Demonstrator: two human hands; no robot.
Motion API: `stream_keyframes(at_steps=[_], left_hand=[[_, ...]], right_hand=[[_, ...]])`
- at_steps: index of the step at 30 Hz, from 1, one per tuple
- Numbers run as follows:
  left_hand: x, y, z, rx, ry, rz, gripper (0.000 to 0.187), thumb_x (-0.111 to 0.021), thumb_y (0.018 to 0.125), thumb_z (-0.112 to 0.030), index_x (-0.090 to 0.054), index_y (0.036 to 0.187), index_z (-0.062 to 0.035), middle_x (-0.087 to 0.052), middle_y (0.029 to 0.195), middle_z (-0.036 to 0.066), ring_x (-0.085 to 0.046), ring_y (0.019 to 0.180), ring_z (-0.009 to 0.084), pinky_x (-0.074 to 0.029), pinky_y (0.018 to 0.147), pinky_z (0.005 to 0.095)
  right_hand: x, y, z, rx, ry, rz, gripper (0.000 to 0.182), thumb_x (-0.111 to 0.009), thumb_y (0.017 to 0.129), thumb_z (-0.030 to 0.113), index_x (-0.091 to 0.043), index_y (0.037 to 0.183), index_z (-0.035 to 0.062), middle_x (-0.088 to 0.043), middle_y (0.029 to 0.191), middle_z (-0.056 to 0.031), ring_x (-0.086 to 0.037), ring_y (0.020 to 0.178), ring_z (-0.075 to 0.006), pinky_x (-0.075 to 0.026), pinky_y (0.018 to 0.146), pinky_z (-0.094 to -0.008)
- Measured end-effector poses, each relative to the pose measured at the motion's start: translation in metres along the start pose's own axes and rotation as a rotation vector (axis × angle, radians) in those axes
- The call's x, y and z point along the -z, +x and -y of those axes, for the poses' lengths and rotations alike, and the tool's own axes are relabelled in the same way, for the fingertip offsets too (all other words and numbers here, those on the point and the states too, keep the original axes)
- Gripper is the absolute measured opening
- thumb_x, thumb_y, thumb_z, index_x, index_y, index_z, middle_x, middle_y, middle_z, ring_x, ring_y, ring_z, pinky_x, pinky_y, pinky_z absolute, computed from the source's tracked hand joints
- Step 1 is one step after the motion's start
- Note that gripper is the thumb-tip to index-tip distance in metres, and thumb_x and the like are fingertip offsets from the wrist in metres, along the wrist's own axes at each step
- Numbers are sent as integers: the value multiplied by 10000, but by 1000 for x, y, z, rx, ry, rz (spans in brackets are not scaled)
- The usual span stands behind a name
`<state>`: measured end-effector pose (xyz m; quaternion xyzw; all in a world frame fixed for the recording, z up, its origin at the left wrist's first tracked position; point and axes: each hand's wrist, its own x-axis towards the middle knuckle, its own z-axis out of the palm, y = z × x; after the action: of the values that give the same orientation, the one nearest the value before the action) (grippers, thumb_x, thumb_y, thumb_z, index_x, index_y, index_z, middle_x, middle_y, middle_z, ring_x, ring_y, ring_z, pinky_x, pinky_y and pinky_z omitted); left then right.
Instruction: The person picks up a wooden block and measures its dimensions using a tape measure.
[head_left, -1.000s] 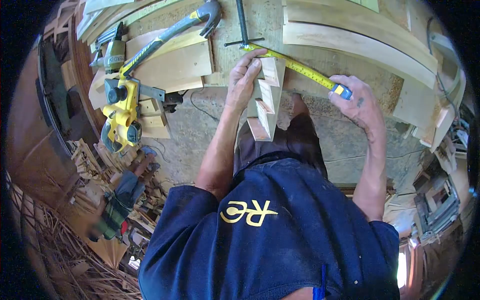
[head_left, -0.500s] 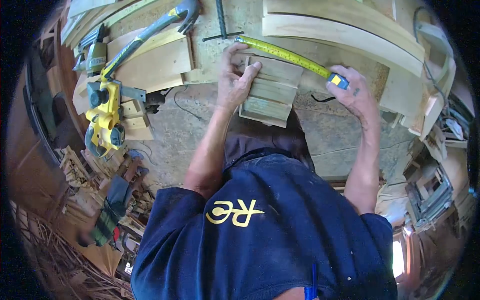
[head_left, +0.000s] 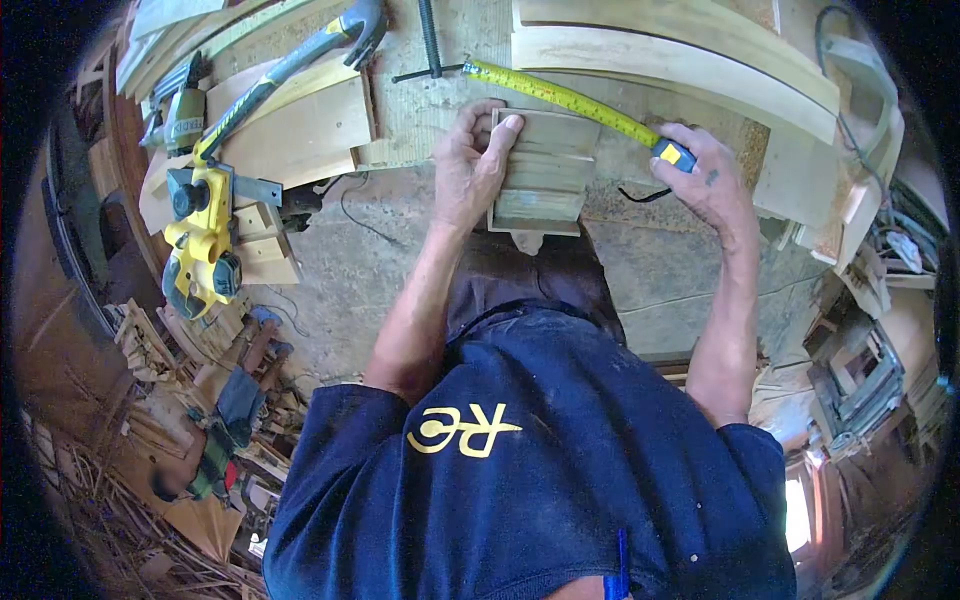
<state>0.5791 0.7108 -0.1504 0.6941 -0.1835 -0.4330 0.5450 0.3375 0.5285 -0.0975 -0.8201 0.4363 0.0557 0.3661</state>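
A small slatted wooden piece [head_left: 545, 165] with a raised edge stands in front of my body, just over my lap. My left hand [head_left: 470, 170] grips its left side, thumb on the near face and fingers wrapped behind. My right hand [head_left: 708, 172] is closed around a blue and yellow tape measure [head_left: 672, 154]. Its yellow blade [head_left: 560, 95] stretches leftward above the wooden piece, and the hook end lies by the bar of a threaded clamp screw [head_left: 432, 45]. The blade's tip is apart from my left hand.
A claw hammer [head_left: 280, 75] and a yellow power planer [head_left: 200, 230] lie at the left of the bench. Long curved boards [head_left: 670, 75] lie along the back right. Wood scraps cover the floor at both sides. A person [head_left: 205, 455] is at the lower left.
My left hand has come away from the tape's hook end and sits slightly lower. The wooden piece has turned from slanted to more upright. The tape has shifted slightly left and up.
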Motion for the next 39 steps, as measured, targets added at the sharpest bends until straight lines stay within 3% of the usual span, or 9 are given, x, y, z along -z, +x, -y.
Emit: stream_keyframes(at_steps=[7,10,17,20,23,27,33,37,39], left_hand=[[2,7,-3,-53,-13,-97,280,-705,1000,-196,-691,1177,21,-707,923,3,-585,793,38,-475,680,216],[0,10,-1,-86,15,-99,250,-718,990,-205,-716,1103,18,-706,887,-7,-581,771,37,-475,678,218],[1,4,2,-54,-85,-63,186,-739,972,-175,-727,1036,0,-692,831,-28,-579,736,41,-481,677,223],[-1,4,8,-102,-21,-102,181,-742,971,-173,-727,1018,1,-688,823,-24,-577,740,38,-476,667,227],[-5,5,8,-98,-23,-156,184,-748,968,-179,-731,1005,0,-687,809,-24,-579,735,48,-478,658,241],[-7,8,-3,-153,218,-198,290,-694,1011,-281,-728,964,2,-667,733,-3,-556,697,67,-469,633,282],[-10,13,-2,-119,108,-198,477,-557,1085,-382,-708,865,13,-619,697,-8,-515,686,74,-445,627,298],[-19,18,-7,-114,40,-258,502,-544,1097,-387,-707,835,9,-592,688,-22,-500,690,66,-437,630,291],[-16,20,-12,-13,-16,-252,497,-561,1094,-380,-704,824,13,-582,703,-41,-487,693,59,-426,628,278]], right_hand=[[5,-1,13,43,90,14,449,-739,861,278,-705,1249,56,-700,1047,-135,-686,979,-275,-520,888,-366],[4,-1,16,76,164,-5,437,-749,821,260,-718,1228,103,-697,1018,-166,-694,946,-317,-546,860,-400],[1,-3,28,52,172,20,392,-741,834,227,-709,1200,92,-682,991,-157,-682,932,-321,-539,847,-395],[-2,-3,27,219,177,-81,382,-732,838,217,-710,1197,86,-680,996,-163,-680,929,-328,-535,850,-404],[5,-2,36,145,152,-2,398,-742,865,207,-708,1237,69,-692,1053,-131,-678,978,-262,-523,885,-361],[4,0,37,130,124,24,397,-743,864,198,-703,1232,55,-683,1042,-123,-671,971,-257,-518,878,-356],[7,3,42,99,122,38,397,-746,859,195,-701,1222,42,-686,1050,-127,-671,973,-259,-516,882,-350],[6,1,44,106,156,3,399,-741,859,196,-698,1220,32,-691,1072,-131,-676,997,-264,-516,898,-351],[9,0,47,92,161,19,403,-738,858,197,-698,1222,29,-693,1081,-132,-678,1011,-266,-514,908,-352]])
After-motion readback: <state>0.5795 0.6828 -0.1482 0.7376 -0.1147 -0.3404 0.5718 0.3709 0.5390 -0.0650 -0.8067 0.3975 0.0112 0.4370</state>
